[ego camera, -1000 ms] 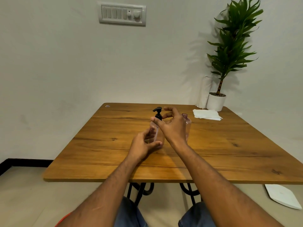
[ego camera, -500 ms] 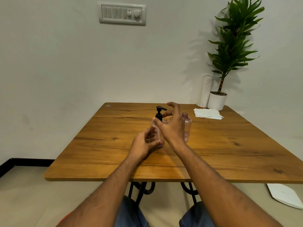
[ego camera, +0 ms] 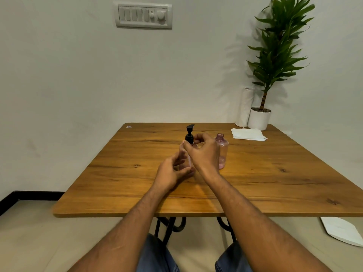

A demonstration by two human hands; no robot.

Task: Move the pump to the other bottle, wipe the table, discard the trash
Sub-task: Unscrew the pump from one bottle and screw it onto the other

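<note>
A black pump (ego camera: 189, 133) sits on top of a clear pinkish bottle (ego camera: 184, 156) in the middle of the wooden table (ego camera: 275, 173). My left hand (ego camera: 172, 171) wraps around that bottle's lower body. My right hand (ego camera: 204, 154) pinches the pump's black collar between thumb and fingers. A second clear pink bottle (ego camera: 222, 150) stands open-necked just right of my right hand, partly hidden by it. A small stack of white napkins (ego camera: 247, 133) lies at the table's far right.
A potted plant (ego camera: 259, 118) and a white paper roll (ego camera: 244, 108) stand at the far right corner. A small clear scrap (ego camera: 129, 126) lies at the far left edge. A white flat object (ego camera: 343, 230) lies on the floor at right.
The pump head has turned from pointing left to pointing right, with my right hand's fingers curling in around the collar. The left hand stays on the bottle.
</note>
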